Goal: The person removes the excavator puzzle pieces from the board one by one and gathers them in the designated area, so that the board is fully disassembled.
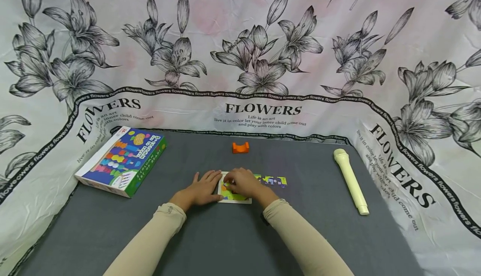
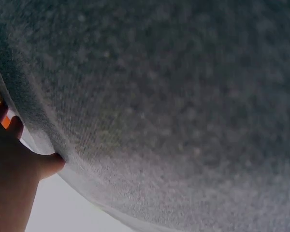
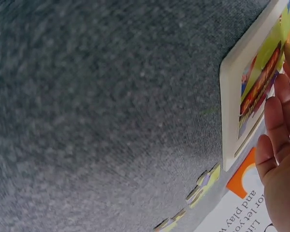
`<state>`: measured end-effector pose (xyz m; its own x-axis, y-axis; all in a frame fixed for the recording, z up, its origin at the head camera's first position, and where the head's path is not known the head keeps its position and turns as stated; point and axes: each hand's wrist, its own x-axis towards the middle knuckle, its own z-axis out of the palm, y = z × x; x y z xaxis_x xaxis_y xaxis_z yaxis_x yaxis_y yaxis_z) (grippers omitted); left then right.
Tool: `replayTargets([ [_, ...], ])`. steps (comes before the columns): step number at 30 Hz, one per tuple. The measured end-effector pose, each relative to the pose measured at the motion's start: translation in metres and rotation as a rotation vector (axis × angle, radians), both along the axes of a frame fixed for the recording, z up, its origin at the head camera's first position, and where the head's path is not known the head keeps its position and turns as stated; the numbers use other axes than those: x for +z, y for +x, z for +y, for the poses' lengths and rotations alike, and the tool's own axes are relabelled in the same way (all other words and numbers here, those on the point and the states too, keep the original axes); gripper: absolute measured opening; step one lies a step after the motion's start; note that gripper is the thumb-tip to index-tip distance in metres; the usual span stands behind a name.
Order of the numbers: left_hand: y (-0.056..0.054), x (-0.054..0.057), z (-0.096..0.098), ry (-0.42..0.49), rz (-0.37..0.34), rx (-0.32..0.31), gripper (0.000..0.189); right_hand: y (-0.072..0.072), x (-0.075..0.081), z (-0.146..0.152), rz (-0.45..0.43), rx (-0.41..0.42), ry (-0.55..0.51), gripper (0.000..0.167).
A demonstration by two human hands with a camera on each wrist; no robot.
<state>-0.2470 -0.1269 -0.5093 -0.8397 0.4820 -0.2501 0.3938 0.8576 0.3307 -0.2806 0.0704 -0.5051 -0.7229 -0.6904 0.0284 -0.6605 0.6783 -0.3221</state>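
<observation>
Beige sleeves [image 1: 144, 236] lie nearest us, reaching up from the bottom edge over the grey worktop [image 1: 210, 242]. At far left we see 1 boxed toy [image 1: 129, 157], set aslant and well apart from both hands. Next comes the left hand [image 1: 203, 188], flat with fingers extended, touching the left side of the puzzle tray [image 1: 236, 202] and grasping nothing we can make out. Between the 2 hands sits that tray, pale-rimmed, its picture partly covered. Well beyond it stands 1 orange block [image 1: 240, 148]. Over the tray, the right hand [image 1: 244, 183] has its fingers bent, tips together at the picture; we cannot tell whether they pinch a piece. Just right of this hand, the loose puzzle pieces [image 1: 274, 180] form a row whose long axis runs left to right, leading away from the tray; the right hand is nearer. At far right, we find 1 cream cylinder [image 1: 351, 182], lying aslant.
</observation>
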Motion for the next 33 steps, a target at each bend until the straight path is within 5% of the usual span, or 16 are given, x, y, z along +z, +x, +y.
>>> replayTargets([
  [18, 0.0016, -0.0003, 0.0004, 0.041, 0.003, 0.014, 0.074, -0.0016, -0.0019, -0.003, -0.088, -0.073, -0.03, 0.019],
  [33, -0.0004, -0.0037, 0.001, 0.04, 0.007, 0.033, 0.073, -0.0069, 0.005, -0.0027, -0.06, -0.034, -0.007, 0.022],
])
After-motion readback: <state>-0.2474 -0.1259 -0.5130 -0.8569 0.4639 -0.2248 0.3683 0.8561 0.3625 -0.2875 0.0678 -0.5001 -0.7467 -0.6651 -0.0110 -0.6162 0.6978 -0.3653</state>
